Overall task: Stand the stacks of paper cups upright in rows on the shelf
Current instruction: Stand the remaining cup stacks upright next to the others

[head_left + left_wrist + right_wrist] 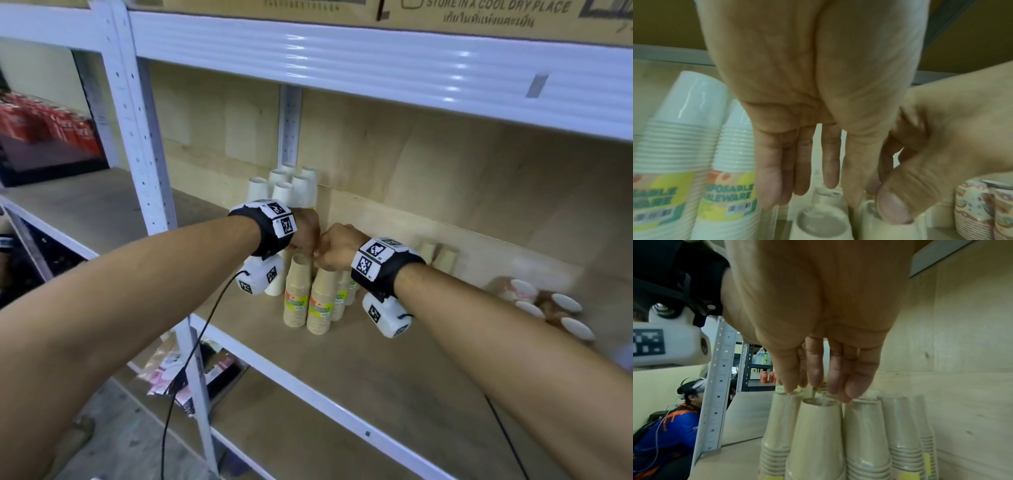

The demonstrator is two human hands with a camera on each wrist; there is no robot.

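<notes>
Kraft-brown paper cups, nested upside down into tall tapering stacks (297, 291), stand in a tight cluster on the pale wooden shelf board (394, 370), each banded with a yellow-and-green printed label. Both hands meet just above their tops: the left hand (303, 231) hangs with fingers straight and loose, holding nothing, and the right hand (337, 248) points its fingers down, their tips touching or nearly touching the upturned cup bottoms. The wrist views show no curl around any stack. Trouble, as I judge it, lies in how narrow and close these towers are: a sideways nudge from either hand at the top could tip one into its neighbour and fell the row, and the glossy wrapping may let a stack slip if it is lifted by the tip alone. Behind them a group of white plastic-wrapped cup stacks (286, 186) stands upright near the back panel, close enough to be knocked too. Further right, well apart, patterned cup stacks lying on their sides (548, 308) wait, mouths facing outward, and could roll toward the white metal shelf edge (308, 387). Two more brown stacks (440, 257) near the back wall are blurred, so their lean is unclear. The wrist cameras and forearms hide the middle stacks' bases, and how many rows exist cannot be counted.
</notes>
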